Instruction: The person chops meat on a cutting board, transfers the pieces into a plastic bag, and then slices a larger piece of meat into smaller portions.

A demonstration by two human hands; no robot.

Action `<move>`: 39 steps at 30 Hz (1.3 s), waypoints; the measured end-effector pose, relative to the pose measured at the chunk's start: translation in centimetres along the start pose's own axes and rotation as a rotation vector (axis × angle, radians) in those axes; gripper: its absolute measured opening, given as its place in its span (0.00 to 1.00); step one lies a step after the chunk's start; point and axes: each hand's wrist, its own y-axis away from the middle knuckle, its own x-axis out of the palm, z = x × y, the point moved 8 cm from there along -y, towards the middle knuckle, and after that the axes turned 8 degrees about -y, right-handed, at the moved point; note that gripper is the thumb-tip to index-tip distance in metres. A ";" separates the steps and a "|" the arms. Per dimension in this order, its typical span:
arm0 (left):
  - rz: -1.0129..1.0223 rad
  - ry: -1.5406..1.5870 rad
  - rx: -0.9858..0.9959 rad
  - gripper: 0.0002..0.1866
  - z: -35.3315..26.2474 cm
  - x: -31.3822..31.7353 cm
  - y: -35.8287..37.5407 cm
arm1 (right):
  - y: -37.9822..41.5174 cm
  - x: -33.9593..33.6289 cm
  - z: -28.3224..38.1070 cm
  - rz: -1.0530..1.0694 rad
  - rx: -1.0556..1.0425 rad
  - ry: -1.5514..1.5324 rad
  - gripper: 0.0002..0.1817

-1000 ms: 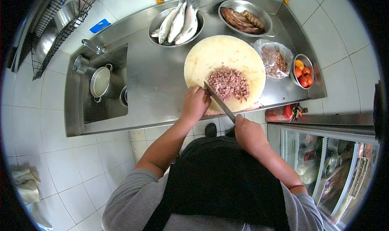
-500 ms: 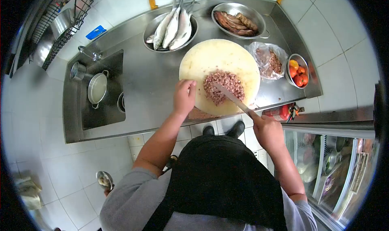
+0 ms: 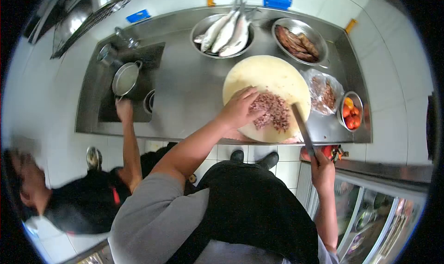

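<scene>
My left hand (image 3: 240,107) lies at the left side of a pile of finely diced reddish-pink pieces (image 3: 276,111), fingers spread and touching it. The pile rests on a round cream cutting board (image 3: 245,72). My right hand (image 3: 322,166) is closed around the handle of a kitchen knife (image 3: 303,127). Its blade points up and away at the board's right edge, apart from the pile. Just right of the board, a clear plastic bag (image 3: 322,92) holds similar small pieces.
Behind the board stand a bowl of whole fish (image 3: 226,32) and a bowl of brown meat-like strips (image 3: 300,42). A bowl of tomatoes (image 3: 352,111) is at the right. On the left, a co-worker's hand (image 3: 124,110) reaches to a pot (image 3: 125,79) in the sink (image 3: 104,113).
My left hand has moved from the board's left edge onto the diced pile. The knife has swung right, off the pile. A co-worker has come in at the left.
</scene>
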 end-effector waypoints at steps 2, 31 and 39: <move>0.017 -0.013 -0.035 0.49 0.7 1.7 0.0 | 0.4 1.4 -2.2 -0.019 -0.007 -0.111 0.10; -0.175 -0.128 0.025 0.16 -9.2 3.3 -5.4 | -3.5 15.9 1.3 0.234 0.637 -1.150 0.11; -0.138 -0.180 0.114 0.16 -14.5 3.2 -11.0 | -5.1 12.3 -1.6 0.147 0.614 -1.370 0.11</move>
